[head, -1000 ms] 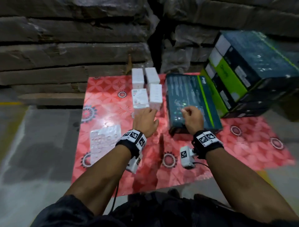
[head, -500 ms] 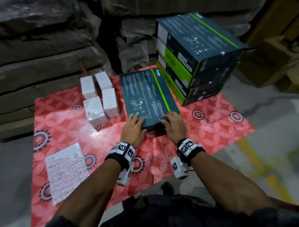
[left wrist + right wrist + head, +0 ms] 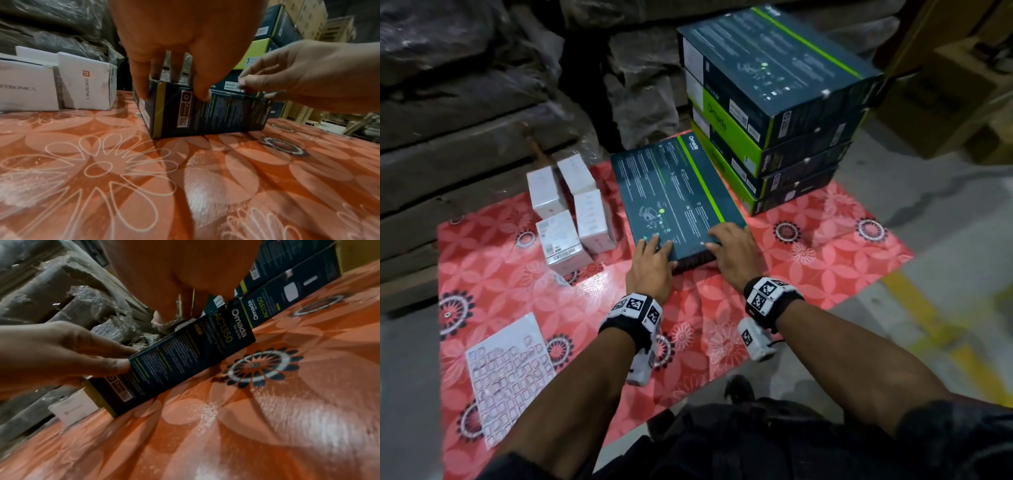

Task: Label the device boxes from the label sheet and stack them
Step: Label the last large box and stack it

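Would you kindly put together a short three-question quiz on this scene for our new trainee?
1. True or false: both hands are on the flat dark box.
2. How many dark boxes are in the stack at the rear right?
3. Where does the label sheet lie: A) on the stack, B) on the red mat near left, C) under the white boxes?

Key: 1. True: the left hand and right hand rest on its near end. 2. Four. 3. B.

I see both hands on the near end of the flat dark box: left hand, right hand. 4 white boxes sit left, a label sheet nearer.
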### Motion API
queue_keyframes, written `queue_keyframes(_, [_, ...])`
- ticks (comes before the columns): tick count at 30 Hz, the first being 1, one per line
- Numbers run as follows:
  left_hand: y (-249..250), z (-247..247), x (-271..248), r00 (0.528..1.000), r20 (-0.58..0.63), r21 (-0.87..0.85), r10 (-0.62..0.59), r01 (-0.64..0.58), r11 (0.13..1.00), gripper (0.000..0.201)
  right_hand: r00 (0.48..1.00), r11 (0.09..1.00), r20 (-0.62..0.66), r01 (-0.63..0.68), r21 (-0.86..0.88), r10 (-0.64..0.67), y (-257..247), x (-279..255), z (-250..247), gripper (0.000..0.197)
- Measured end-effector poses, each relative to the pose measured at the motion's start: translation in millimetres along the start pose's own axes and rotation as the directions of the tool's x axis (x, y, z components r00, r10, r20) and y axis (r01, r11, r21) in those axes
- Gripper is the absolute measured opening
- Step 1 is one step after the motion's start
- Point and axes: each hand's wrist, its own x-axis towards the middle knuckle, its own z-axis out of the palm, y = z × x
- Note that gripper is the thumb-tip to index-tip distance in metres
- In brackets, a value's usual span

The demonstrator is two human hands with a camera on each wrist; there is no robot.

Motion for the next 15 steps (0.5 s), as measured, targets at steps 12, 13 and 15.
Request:
queue_keyframes(12, [-4.1, 1.6, 1.3, 0.993, 0.058, 0.221, 0.104, -0.114, 0.969, 0.035, 0.994, 0.984, 0.08, 0.083, -0.16, -0.071, -6.2, -6.0, 8.6, 0.014])
queue_keyframes(13, [-3.4, 0.5, 1.0, 0.993, 0.065, 0.223, 0.102, -0.114, 0.968, 0.035, 0.994, 0.983, 0.085, 0.08, -0.166, -0.066, -7.6, -6.1, 8.6, 0.014])
queue_keyframes(15, [-3.0, -1.4, 0.6, 0.992, 0.073, 0.233, 0.1, -0.114, 0.966, 0.036, 0.994, 0.98, 0.094, 0.079, -0.184, -0.062, -10.3, -7.3, 9.3, 0.015])
